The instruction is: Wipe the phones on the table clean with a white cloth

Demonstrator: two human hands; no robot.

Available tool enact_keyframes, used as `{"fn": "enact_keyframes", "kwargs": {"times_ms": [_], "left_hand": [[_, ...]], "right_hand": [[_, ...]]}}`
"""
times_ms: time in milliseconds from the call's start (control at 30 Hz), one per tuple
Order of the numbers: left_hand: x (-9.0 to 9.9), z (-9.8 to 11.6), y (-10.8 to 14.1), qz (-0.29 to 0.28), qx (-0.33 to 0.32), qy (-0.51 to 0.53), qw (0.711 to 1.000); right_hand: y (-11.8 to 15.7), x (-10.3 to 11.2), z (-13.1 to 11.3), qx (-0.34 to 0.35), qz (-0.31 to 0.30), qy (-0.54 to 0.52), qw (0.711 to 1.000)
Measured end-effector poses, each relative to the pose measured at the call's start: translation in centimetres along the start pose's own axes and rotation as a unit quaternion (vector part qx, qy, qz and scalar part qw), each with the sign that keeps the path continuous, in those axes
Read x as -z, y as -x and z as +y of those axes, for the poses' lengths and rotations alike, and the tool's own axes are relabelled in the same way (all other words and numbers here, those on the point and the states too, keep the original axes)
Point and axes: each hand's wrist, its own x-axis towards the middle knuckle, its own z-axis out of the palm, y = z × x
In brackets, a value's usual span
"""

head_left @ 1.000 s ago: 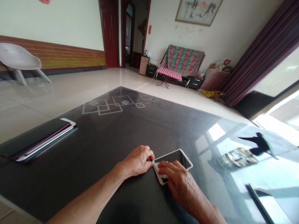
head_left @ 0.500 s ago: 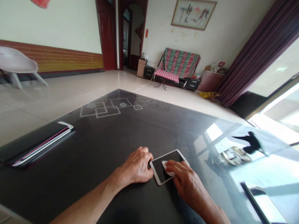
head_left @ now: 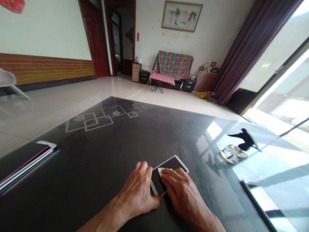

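Your right fingers: bunched, pressing white pad (head_left: 161, 172) onto phone (head_left: 174, 162), lower centre of frame. Your left hand (head_left: 138, 187): thumb and fingers gripping phone's left end, likely to stop sliding. Beneath, glossy dark table (head_left: 108, 161), flat backing. Tiled floor (head_left: 89, 95) beyond; purple curtain (head_left: 236, 48), upper right.

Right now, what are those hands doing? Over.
Right hand holding white wipe against phone. Left hand at phone's left end. Spray bottle off to the right, clear of both hands.

The framed picture (head_left: 182, 16) bears dark characters (head_left: 178, 13) too small to read
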Motion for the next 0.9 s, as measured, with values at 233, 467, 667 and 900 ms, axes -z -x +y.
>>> {"fn": "enact_keyframes", "kwargs": {"times_ms": [233,467,667,900], "left_hand": [[0.2,0.1,0.1,0.010,-0.001,0.007,1.000],[0.3,0.3,0.1,0.017,0.000,-0.003,1.000],[0.0,0.0,0.0,0.022,-0.010,0.002,1.000],[0.1,0.0,0.1,0.027,-0.009,-0.002,1.000]], "right_hand": [[-1.2,0.4,4.1,-0.040,0.061,0.077,0.994],[-1.3,0.0,4.9,-0.049,0.084,0.094,0.991],[-1.4,-1.4,1.0,0.002,0.045,0.031,0.999],[-1.7,-0.9,3.5,-0.024,0.066,0.035,0.997]]}}
